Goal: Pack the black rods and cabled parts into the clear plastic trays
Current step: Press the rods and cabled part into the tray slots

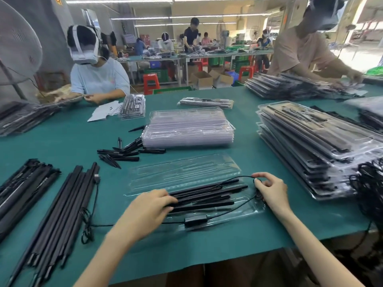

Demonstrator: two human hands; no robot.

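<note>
The open clear plastic tray (pixel 244 212) lies directly between the two hands, its long axis running from one hand to the other; a bundle of black rods (pixel 205 196) rests across it along that same axis, not yet settled into the moulded channels, as far as can be judged. The left hand (pixel 149 206) is curled round the near end of the rods; the right hand (pixel 269 188), at the far end, pinches the thin black cable (pixel 238 209), which loops back to a small inline box (pixel 195 220) just in front of the left hand. The hands are well apart, one at each end; seating the rods probably falls to the left, tucking the cable to the right.
</note>
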